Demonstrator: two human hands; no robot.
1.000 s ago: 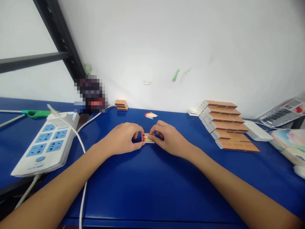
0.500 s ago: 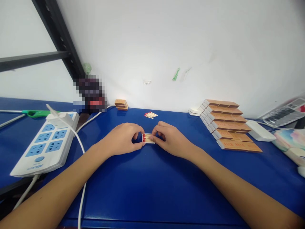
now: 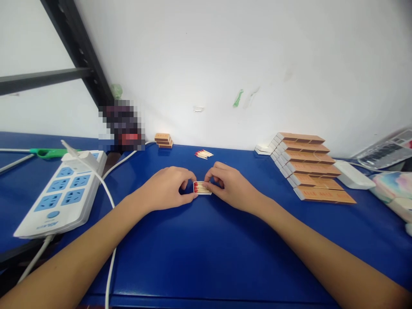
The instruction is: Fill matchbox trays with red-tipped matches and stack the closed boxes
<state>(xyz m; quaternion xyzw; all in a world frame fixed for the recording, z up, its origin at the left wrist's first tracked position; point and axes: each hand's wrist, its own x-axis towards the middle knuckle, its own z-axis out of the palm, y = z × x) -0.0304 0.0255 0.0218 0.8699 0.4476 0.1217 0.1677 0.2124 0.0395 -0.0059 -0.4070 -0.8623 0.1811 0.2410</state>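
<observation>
A small white matchbox tray (image 3: 202,194) filled with red-headed matches (image 3: 200,187) lies on the blue table in front of me. My left hand (image 3: 172,186) grips the tray's left end, with the thumb at the near corner and the index finger at the far corner. From the other side my right hand (image 3: 230,184) reaches in, its thumb on the matches and its curled fingers by the tray's far right edge. Those fingertips are partly hidden. Beyond the tray is a loose pile of matches (image 3: 204,154).
Matchboxes (image 3: 312,167) are stacked in steps at the right, beside a white box (image 3: 354,175) and a pastel packet (image 3: 394,189). A few small matchboxes (image 3: 163,140) sit by the wall. At left lie a power strip (image 3: 64,193) and a white cable (image 3: 111,266).
The tray and my left hand have shifted very slightly to the right. My right hand stays nearly in place, and a little more of the tray's right end shows.
</observation>
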